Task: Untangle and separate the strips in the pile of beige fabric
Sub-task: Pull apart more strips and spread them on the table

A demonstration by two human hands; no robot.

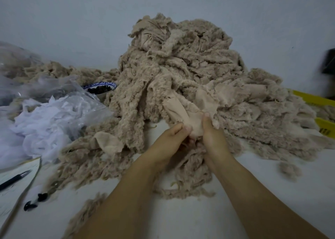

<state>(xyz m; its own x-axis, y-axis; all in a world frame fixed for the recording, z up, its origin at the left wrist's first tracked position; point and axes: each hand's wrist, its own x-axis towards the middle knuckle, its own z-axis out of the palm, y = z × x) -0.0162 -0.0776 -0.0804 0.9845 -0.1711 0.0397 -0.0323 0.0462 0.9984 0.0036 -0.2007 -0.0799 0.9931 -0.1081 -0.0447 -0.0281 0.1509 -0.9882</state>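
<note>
Item: one beige strip (194,125), which you pinch at its near end with left grip (172,135) and right grip (214,135), fingers curled on it, apparently to tease it free of the pile (181,71) heaped just beyond on the surface (190,218).

No readable text anywhere here, tbh. The closest thing is a patch of black marks on the yellow crate (326,124) at the right edge. It could be a barcode or a bit of print, but it's way too blurry to make out. The paper (10,198) under the pen (16,178) at lower left might have faint lines on it, though I can't make out any writing. The bowl (101,85) has a blue pattern round its rim, and that's just decoration, not letters.
</note>
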